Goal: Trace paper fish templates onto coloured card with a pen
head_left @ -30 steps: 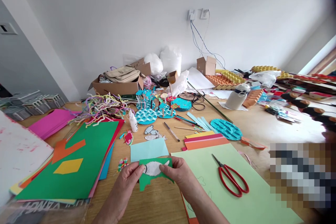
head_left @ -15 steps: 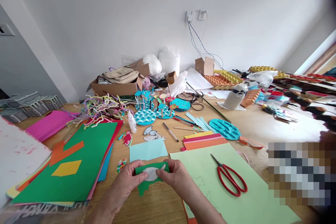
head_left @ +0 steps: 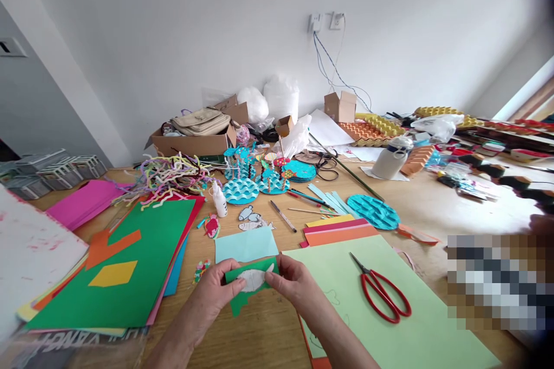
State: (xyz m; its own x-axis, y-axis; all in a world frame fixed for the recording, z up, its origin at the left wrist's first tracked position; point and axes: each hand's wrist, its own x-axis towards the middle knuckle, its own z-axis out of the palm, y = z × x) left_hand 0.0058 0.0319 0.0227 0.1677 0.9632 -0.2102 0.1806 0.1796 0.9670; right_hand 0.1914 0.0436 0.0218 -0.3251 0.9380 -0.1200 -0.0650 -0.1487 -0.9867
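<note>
Between both hands is a piece of green paper [head_left: 239,303] with ragged cut edges. A white paper fish cutout [head_left: 254,281] lies flat on it. My left hand [head_left: 216,285] pinches the left end, its thumb pressing on the cutout. At the other end my right hand [head_left: 296,282] grips the sheet, thumb near the fish's tail. The fingers behind the paper are hidden. Just beyond them lies a light blue paper sheet [head_left: 246,244]. Red-handled scissors [head_left: 383,294] rest slightly apart on a pale green sheet [head_left: 415,323] with faint pencil outlines.
Stacked coloured paper [head_left: 130,288] is at left. A glue bottle [head_left: 220,200], fish cutouts [head_left: 252,219], a pen [head_left: 283,216] and blue wavy discs [head_left: 241,191] stand or lie further back. Pipe cleaners [head_left: 173,176] sprawl before a cardboard box [head_left: 190,144]. A blurred patch covers the right edge.
The view has shifted slightly, so the tabletop things sit a little further right. Both hands still hold the green paper and fish cutout, now tilted slightly differently.
</note>
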